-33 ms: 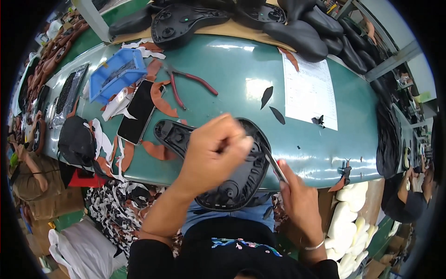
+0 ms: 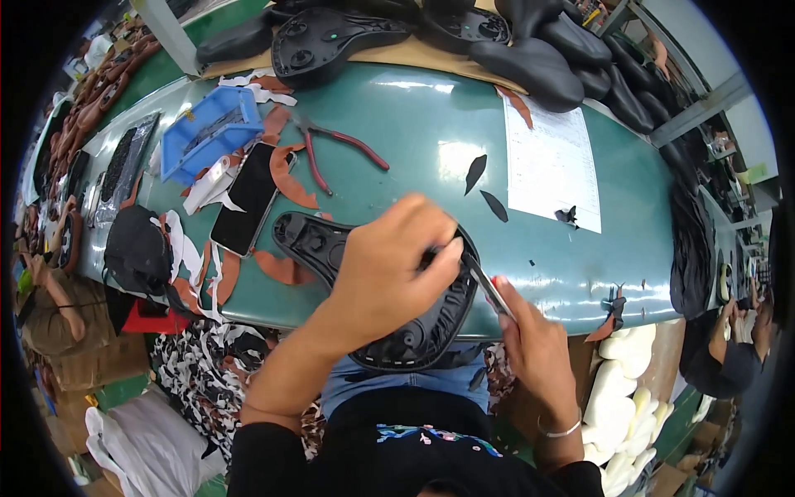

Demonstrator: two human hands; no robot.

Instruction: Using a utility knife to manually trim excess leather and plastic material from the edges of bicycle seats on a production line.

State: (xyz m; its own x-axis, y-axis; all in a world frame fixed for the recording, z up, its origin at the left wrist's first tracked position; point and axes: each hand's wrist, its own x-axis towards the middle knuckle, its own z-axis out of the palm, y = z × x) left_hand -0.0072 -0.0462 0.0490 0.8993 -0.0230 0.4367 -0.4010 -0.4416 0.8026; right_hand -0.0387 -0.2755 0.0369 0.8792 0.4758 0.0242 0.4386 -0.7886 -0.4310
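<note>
Black saddle base (image 2: 331,248) under left hand (image 2: 389,273) fingers; right hand (image 2: 530,348) fingers clamp blade (image 2: 484,286).

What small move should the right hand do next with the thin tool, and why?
Probably slide the thin tool a little along the black saddle base rim: the right hand has its tip at the edge where the left hand presses down.

Left hand (image 2: 389,277) presses saddle base (image 2: 331,248); right hand (image 2: 534,352) holds blade (image 2: 484,282).
</note>
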